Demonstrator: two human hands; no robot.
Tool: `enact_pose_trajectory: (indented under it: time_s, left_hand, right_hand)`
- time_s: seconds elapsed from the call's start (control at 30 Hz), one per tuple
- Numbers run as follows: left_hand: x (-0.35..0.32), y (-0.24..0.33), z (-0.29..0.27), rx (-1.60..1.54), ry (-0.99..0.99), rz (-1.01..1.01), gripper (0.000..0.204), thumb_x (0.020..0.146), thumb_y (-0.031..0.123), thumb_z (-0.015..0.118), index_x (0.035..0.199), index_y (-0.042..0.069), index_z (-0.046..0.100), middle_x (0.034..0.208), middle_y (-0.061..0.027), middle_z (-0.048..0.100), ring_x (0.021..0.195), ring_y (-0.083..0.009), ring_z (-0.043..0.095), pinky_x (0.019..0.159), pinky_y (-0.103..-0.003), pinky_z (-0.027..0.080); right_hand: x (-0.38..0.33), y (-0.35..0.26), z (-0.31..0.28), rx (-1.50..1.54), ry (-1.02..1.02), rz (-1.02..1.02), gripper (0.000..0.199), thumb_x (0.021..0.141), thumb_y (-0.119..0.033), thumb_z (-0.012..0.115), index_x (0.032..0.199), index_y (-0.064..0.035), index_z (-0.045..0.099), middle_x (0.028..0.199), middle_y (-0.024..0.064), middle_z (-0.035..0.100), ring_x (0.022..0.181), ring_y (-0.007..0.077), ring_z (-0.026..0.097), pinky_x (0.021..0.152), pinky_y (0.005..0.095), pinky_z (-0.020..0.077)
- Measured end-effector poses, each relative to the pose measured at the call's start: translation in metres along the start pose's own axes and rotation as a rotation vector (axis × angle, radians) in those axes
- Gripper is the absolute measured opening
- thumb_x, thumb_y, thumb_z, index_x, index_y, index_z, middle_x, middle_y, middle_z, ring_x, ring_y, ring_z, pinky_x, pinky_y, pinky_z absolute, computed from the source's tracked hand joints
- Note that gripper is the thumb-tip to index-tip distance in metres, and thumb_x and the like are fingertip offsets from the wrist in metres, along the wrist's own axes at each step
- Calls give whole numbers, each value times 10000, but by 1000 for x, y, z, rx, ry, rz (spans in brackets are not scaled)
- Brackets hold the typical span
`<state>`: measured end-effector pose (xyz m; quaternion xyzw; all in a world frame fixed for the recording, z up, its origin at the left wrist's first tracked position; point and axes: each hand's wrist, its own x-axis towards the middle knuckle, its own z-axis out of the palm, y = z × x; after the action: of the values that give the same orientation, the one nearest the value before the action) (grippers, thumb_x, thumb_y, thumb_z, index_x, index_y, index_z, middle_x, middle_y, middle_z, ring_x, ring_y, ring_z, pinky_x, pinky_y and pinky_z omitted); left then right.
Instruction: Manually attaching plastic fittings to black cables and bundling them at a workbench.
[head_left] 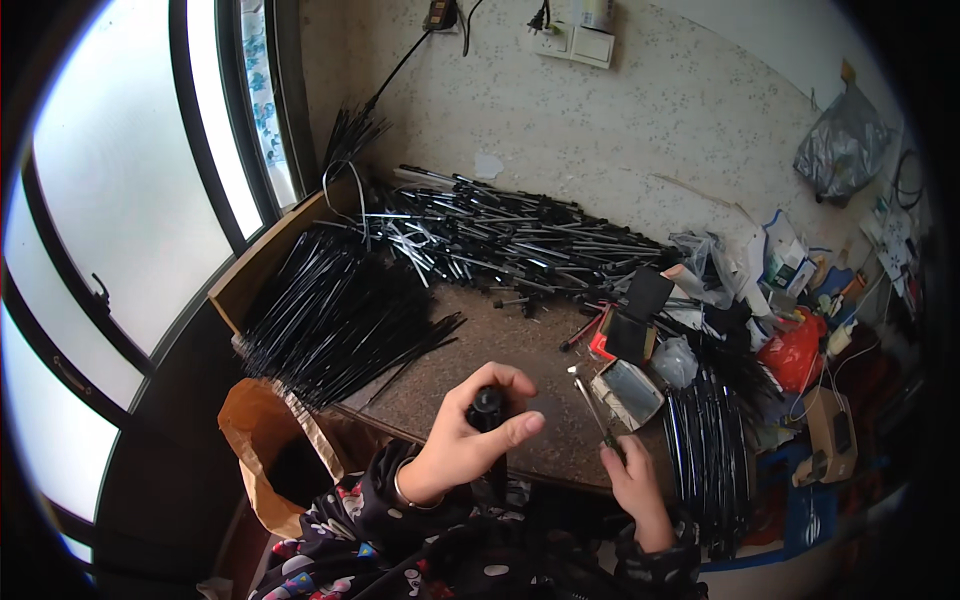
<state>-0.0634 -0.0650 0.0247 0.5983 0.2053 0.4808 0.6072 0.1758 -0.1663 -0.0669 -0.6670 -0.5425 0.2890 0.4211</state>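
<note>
My left hand (465, 435) is in front of me over the table's near edge, its fingers wrapped round a black rod with a rounded end (487, 402). The rod points up toward me, and its lower length drops below the hand. To the right, my right hand (638, 482) grips a thin stick-like tool (594, 405) with a pale tip. That tool slants up and left over the brown table, beside an open rectangular box (628, 393). The two hands are apart.
Loose black rods (520, 235) heap along the wall. Bundles of thin black strips lie left (340, 310) and right (708, 450). A paper bag (265, 440) stands below the table's left edge. A red plastic bag (792, 352) and a cardboard box (830, 435) sit at right.
</note>
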Motion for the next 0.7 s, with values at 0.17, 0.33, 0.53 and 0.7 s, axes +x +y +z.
enact_pose_trajectory:
  time_s: [0.17,0.33,0.53,0.7]
  left_hand:
    - [0,-7,-1,-25,-120,-151,273,745,55,726,961,10,566,750,23,528,678,-47,467,613,-191,358]
    - [6,-8,-4,-19,-268,-171,253,732,40,721,938,13,576,728,14,531,668,-57,479,606,-202,365]
    - [28,-3,-16,-293,-166,-24,216,791,61,654,978,52,549,714,26,482,632,-89,464,629,-249,395]
    - [46,-12,8,-864,92,397,276,754,146,712,880,73,478,668,21,389,575,-118,396,677,-333,435]
  right_hand:
    - [3,64,4,-812,280,-13,365,803,-352,641,912,-12,567,856,152,549,775,319,561,645,405,458]
    - [1,79,9,-842,314,57,436,757,-383,668,933,1,560,906,134,524,903,328,521,759,426,439]
    - [-5,76,16,-887,332,51,458,736,-295,693,1063,-2,561,992,131,521,989,323,501,829,435,411]
    - [1,42,27,-98,321,-235,473,765,-214,681,1163,-13,525,1123,120,518,1045,297,512,881,420,423]
